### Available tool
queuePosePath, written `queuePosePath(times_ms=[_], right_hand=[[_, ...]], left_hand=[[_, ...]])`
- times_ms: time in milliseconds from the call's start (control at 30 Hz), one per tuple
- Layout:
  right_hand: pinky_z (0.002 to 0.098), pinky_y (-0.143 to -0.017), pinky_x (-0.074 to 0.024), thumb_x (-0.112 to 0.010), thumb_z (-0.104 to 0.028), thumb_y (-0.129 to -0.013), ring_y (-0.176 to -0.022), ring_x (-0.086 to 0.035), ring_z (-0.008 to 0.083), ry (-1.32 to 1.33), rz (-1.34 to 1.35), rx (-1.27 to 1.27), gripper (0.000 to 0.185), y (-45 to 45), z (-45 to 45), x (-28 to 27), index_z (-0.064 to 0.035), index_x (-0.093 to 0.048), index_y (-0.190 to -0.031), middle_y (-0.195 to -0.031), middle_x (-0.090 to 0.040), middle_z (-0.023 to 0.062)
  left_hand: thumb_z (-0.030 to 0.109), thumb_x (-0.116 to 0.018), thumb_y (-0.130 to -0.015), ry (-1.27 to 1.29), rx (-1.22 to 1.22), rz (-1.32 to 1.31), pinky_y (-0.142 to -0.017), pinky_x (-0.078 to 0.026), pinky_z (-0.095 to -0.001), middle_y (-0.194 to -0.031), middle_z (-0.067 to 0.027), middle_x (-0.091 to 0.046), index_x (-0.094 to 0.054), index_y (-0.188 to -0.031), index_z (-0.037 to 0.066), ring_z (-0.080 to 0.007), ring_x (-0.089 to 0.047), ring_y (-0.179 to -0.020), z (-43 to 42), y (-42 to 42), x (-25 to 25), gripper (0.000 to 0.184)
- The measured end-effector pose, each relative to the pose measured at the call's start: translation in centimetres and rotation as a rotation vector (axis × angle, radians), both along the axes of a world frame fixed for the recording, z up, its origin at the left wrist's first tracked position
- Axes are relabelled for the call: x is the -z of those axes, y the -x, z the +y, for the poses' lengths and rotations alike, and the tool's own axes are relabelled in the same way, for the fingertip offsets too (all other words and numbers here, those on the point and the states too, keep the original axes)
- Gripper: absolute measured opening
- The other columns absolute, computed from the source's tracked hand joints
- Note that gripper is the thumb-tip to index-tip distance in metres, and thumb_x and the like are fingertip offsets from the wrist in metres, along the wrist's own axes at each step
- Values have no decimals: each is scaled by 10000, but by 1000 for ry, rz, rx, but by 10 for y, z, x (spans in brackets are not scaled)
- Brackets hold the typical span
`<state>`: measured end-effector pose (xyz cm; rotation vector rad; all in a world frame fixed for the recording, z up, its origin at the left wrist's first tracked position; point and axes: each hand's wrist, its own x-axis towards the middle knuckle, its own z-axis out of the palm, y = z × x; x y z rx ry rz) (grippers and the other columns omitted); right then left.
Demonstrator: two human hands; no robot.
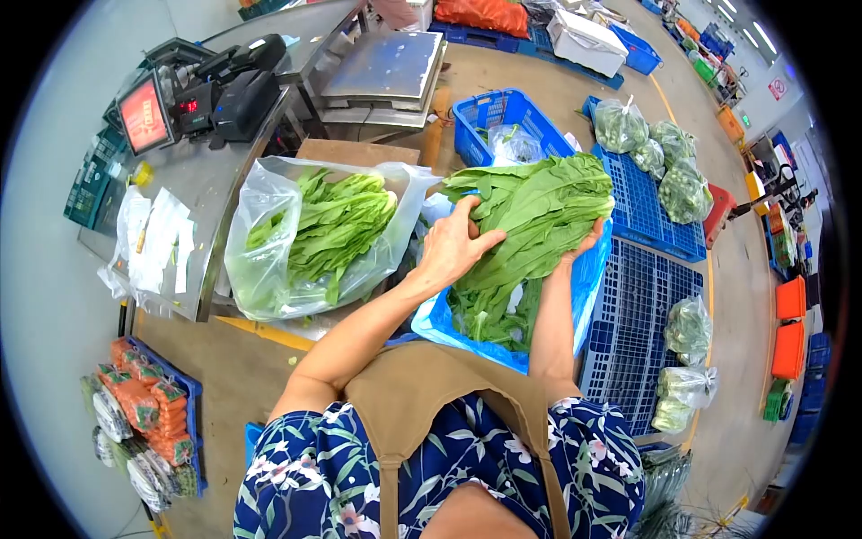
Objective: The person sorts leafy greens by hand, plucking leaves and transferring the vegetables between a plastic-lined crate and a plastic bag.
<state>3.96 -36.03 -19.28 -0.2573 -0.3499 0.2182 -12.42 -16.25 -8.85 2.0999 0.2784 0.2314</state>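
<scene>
Two bare hands share one bundle of greens just above one blue-lined crate, which holds more leaves. The left hand grips the leaves, thumb and fingers bent; the right hand cups the stem end, its fingers mostly hidden, so I can't tell how tightly they close. One open clear bag of greens stands to the left, one blue basket beyond. Of two blue pallets, the far one bears four bags, the near one two at its edge. One screen tops the steel table; yellow lines mark the tan floor.
</scene>
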Motion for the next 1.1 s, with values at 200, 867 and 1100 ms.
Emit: queuePosePath(times_ms=[200, 867, 1100], right_hand=[[524, -977, -437, -512, -451, -819, -1183, -514, 361, 62, 68, 96, 688, 15, -20, -18, -78, -408, -1388, -1359, -480, 167], [499, -965, -449, -427, -500, -853, -1163, -531, 341, 150, 216, 194, 663, 49, -73, -14, -63, -442, -1352, -1321, -509, 166], [469, -974, -439, -350, -471, -906, -1162, -515, 339, 135, 276, 547, 594, 19, -111, 17, -58, -471, -1316, -1322, -499, 160]], left_hand=[[236, -668, -802, 18, 35, -52, -640, -494, -319, -760, -139, -666, -617, -1132, -15, -174, -629, -666, 5, -18, 23, 417], [121, -606, -915, 1347, 489, 32, -551, -410, -218, -724, -34, -558, -569, -989, 43, -81, -482, -591, -50, -63, 33, 114], [87, -625, -895, 1230, 665, -11, -538, -447, -254, -889, -129, -601, -582, -1012, 36, -96, -507, -620, -12, -46, 16, 134]])
